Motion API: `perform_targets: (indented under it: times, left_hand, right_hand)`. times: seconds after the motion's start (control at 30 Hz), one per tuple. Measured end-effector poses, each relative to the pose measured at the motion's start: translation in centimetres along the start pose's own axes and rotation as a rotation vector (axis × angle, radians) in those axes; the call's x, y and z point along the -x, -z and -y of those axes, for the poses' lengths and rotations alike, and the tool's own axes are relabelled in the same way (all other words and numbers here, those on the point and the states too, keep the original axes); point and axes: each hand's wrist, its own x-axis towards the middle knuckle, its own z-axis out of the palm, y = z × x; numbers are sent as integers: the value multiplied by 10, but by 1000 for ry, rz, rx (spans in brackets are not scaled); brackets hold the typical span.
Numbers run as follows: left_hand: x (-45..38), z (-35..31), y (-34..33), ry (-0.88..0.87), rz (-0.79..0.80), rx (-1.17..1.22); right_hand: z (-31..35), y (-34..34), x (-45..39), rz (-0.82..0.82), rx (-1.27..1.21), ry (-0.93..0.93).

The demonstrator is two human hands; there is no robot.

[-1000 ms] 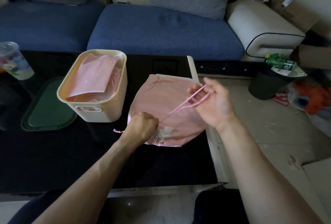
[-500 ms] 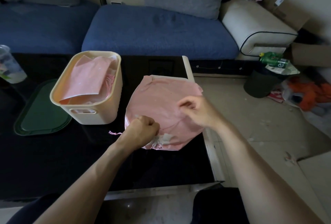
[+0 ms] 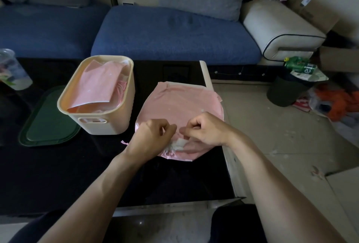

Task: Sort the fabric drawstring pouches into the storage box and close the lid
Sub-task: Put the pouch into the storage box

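A pink drawstring pouch [image 3: 180, 106] lies flat on the black table [image 3: 58, 174], near its right edge. My left hand [image 3: 153, 137] and my right hand [image 3: 206, 130] meet over the pouch's gathered near end, fingers curled, both pinching at the fabric or cord there. A cord end [image 3: 124, 142] pokes out to the left of my left hand. The cream storage box [image 3: 108, 124] stands left of the pouch, open, with folded pink pouches [image 3: 99, 87] inside. Its dark green lid [image 3: 46, 124] lies flat on the table to the left of the box.
A clear plastic cup [image 3: 13, 71] stands at the table's far left. A blue sofa [image 3: 171, 34] runs behind the table. On the floor to the right are a dark bin [image 3: 285, 91] with a green bottle [image 3: 299, 65] on top and orange clutter [image 3: 338, 104].
My right hand let the taut cord go slack and came down and left, close to my left hand at the pouch's gathered end. My left hand stayed in place.
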Motion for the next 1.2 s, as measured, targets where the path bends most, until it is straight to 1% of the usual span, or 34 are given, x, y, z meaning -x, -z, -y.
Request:
perform_targets:
  times: [0.13,0.2,0.4,0.47,0.57,0.67,0.87,0.93,1.0,1.07,1.13,1.2]
  left_hand:
    - [-2,2,16,-177,-143,-10]
    - [-2,1,23,-234,-223,-74]
    - [-3,4,29,-261,-293,-208]
    - [-3,4,33,-231,-287,-165]
    - [0,0,35,-108,-284,-27]
    - [1,-3,34,1,-286,60]
    - [-5,1,37,132,-298,72]
    - [-6,3,37,176,-257,73]
    - [-5,5,37,195,-179,61]
    - [-5,6,37,196,-80,-15]
    - [-4,5,39,228,70,-86]
    - [-3,4,42,303,306,-27]
  right_hand:
    - [-5,9,1,-164,-125,37]
    - [-6,12,3,-223,-155,63]
    - [-9,14,3,-306,-117,97]
    - [-12,19,4,-334,-109,100]
    - [-16,25,7,-357,-91,99]
    - [-17,30,9,-360,-75,78]
    - [-19,40,15,-339,-82,21]
    - [-19,40,14,-315,-78,1]
    - [-21,38,13,-286,-63,-34]
    - [-22,37,12,-266,-58,-58]
    - [-23,35,12,-245,-53,-55]
    - [-23,30,12,-190,-11,-71]
